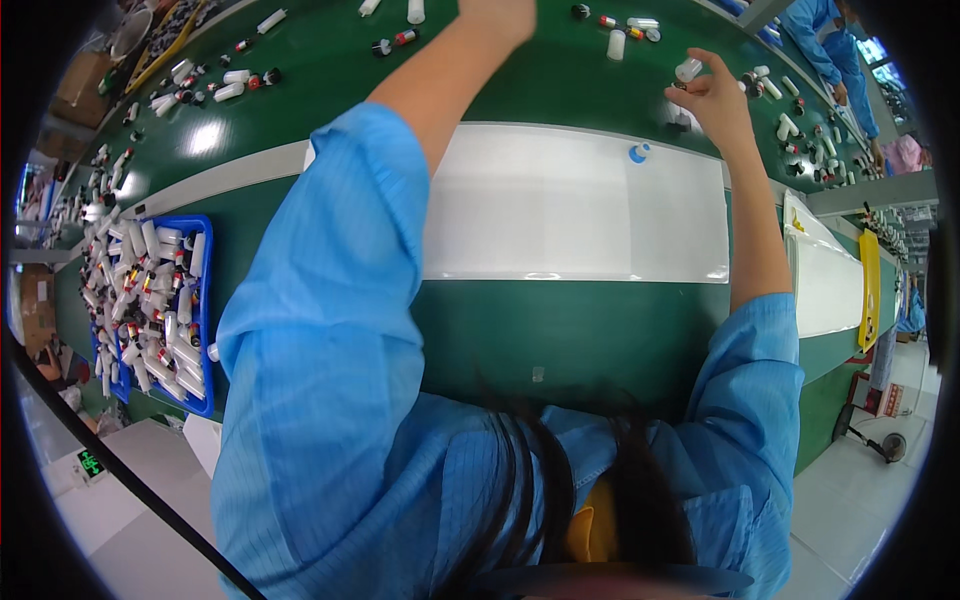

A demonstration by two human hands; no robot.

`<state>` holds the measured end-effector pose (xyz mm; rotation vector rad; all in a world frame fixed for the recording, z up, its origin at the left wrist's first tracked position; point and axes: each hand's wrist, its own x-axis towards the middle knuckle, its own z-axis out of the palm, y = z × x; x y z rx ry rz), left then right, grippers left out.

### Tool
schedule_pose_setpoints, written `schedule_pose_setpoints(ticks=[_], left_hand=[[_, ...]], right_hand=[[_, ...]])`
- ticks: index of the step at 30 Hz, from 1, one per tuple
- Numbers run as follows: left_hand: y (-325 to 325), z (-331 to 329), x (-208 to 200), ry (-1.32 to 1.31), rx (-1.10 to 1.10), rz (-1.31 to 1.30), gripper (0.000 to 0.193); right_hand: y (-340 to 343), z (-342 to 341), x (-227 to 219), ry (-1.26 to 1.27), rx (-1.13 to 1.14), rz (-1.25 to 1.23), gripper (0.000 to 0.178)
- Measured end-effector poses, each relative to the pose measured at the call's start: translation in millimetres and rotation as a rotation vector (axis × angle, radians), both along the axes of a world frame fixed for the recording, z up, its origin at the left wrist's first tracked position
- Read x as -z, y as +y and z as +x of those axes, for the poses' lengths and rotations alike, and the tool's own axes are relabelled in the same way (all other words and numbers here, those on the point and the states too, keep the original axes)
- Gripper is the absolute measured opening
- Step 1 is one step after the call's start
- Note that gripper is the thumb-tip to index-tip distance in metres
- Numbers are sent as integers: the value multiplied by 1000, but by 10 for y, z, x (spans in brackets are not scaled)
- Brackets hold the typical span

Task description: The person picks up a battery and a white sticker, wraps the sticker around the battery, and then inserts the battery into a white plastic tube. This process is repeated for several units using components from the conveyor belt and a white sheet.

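My right hand is over the green surface at the upper right, thumb and fingers closed around a small translucent white cylinder. Below its thumb, a pale piece lies near the edge of the white sheet. My left hand reaches to the top edge, smeared by motion, with its fingers cut off. Close to that hand are a white bottle and a red-and-black piece. On the white sheet in front of me stands a small blue-and-white piece.
A blue tray heaped with white bottles with dark and red ends stands at the left. More pieces are scattered over the green conveyor-like surface. At right are a white board with a yellow edge and a co-worker's blue sleeve.
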<state>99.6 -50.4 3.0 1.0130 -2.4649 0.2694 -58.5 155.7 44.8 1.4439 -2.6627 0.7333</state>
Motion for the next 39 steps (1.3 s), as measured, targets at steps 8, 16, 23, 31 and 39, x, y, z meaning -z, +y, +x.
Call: schedule_pose_setpoints(ticks=[8,16,23,31,39], left_hand=[[-333,318,130,-134,46,180,24],[263,857,-27,419,420,1197,30],[296,985,172,68,224,398,19],[510,1103,238,-182,338,268,17],[473,995,226,-28,395,391,20]], right_hand=[[242,813,171,-54,-514,-101,39],[353,1101,298,247,-547,75,26],[91,1038,1,-116,-479,445,19],[607,1170,330,527,-660,61,22],[487,1084,82,-339,-373,-423,22]])
